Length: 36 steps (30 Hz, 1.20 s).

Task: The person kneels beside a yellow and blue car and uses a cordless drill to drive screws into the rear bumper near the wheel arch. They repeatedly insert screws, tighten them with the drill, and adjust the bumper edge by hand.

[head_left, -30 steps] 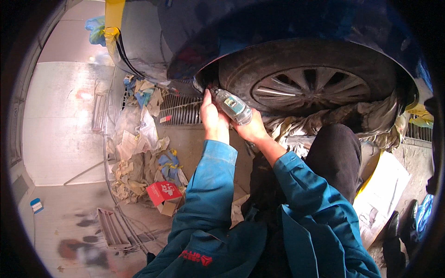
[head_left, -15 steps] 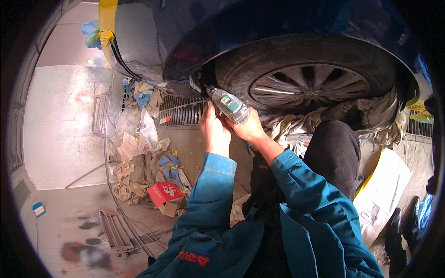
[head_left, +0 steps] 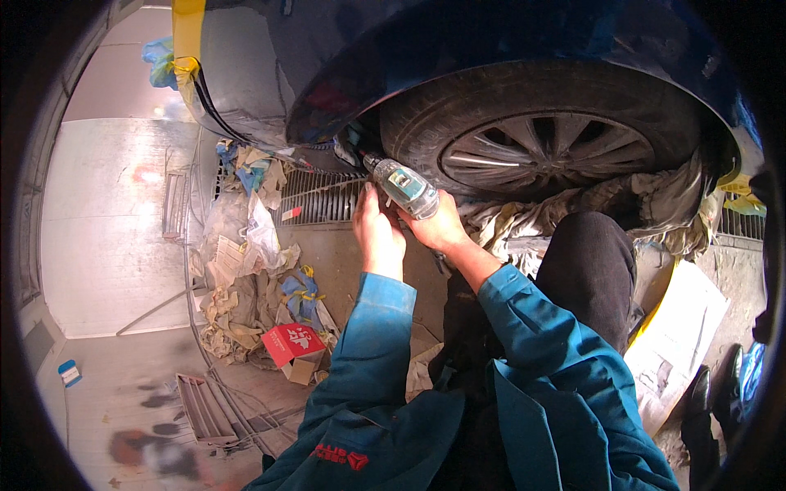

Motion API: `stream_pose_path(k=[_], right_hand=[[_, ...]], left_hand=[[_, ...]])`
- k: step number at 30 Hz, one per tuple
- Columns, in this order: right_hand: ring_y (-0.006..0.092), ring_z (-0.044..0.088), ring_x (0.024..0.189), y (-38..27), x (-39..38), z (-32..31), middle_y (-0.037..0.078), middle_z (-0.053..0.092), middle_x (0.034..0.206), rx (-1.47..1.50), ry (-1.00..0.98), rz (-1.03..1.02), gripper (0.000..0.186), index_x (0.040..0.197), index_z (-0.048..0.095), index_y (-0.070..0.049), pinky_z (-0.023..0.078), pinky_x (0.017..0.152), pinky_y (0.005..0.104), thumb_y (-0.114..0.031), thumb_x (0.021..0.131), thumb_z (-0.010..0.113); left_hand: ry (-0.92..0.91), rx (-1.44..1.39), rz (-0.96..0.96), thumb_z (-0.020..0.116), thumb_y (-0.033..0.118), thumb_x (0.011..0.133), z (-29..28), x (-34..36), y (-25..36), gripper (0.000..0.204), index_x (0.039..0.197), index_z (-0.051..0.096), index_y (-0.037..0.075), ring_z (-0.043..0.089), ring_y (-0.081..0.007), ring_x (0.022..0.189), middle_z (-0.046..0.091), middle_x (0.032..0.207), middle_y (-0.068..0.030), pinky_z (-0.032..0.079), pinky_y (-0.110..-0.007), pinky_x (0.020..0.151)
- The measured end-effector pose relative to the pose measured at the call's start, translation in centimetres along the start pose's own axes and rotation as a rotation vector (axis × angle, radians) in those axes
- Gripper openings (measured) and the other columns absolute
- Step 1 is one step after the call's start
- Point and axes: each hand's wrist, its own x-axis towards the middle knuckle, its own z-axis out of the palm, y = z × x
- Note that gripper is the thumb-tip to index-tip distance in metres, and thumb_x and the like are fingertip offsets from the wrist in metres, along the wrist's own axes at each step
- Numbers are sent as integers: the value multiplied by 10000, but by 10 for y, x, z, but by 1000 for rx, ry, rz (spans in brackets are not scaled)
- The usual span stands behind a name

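Note:
A cordless drill (head_left: 407, 191) with a scuffed greenish-grey body points up and left into the front of the wheel arch, by the tyre (head_left: 426, 123). My right hand (head_left: 442, 227) grips it from behind; the handle itself is hidden. Close against its left side, my left hand (head_left: 378, 233) steadies the drill, with some fingers out of sight beneath it. The chuck end reaches the dark gap beside the bumper (head_left: 246, 74), where the tip and whatever it meets cannot be made out. Above the wheel curves the dark blue fender (head_left: 508, 33).
Crumpled cloth (head_left: 655, 196) lies under the wheel. A floor grate (head_left: 319, 196) runs below the car. To the left are heaped masking scraps (head_left: 237, 307) and a red carton (head_left: 292, 344). Paper sheeting (head_left: 679, 335) lies to the right, near another person's dark shoes (head_left: 700, 393).
Almost nothing differs. The drill and both hands stay in place at the wheel arch, with only a tiny shift of the left hand and of the view.

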Motion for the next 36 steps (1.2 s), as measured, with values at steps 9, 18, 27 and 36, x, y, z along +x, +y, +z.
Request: stream_pose_path(k=[9, 18, 27, 36], right_hand=[[372, 763, 1123, -2, 0, 0, 206, 795, 1158, 33, -8, 18, 381, 1291, 767, -106, 594, 983, 431, -264, 944, 779], [356, 779, 1095, -8, -1, 1, 202, 803, 1130, 76, 18, 40, 356, 1266, 774, -87, 600, 964, 433, -219, 936, 786], [334, 786, 1083, -11, 0, 0, 202, 806, 1116, 55, -5, 61, 360, 1272, 770, -81, 603, 955, 423, -233, 946, 787], [337, 758, 1179, -12, 1, 2, 205, 786, 1226, 125, 6, 52, 405, 1342, 740, -92, 593, 1007, 420, -244, 968, 775]], left_hand=[[-41, -1, 26, 581, 247, 1140, 4, -3, 3, 423, 1463, 602, -24, 632, -246, 1301, 666, 1433, -136, 491, -402, 1128], [-53, 37, 32, 582, 253, 1140, 7, -5, 5, 450, 1497, 580, -22, 620, -248, 1332, 634, 1491, -133, 488, -398, 1141], [-104, 61, 82, 581, 263, 1139, 8, -6, 4, 477, 1523, 561, -19, 608, -246, 1356, 617, 1519, -141, 481, -387, 1154], [-74, 48, 80, 584, 275, 1142, 10, -8, 3, 415, 1424, 618, -27, 651, -239, 1260, 678, 1397, -132, 515, -386, 1097]])
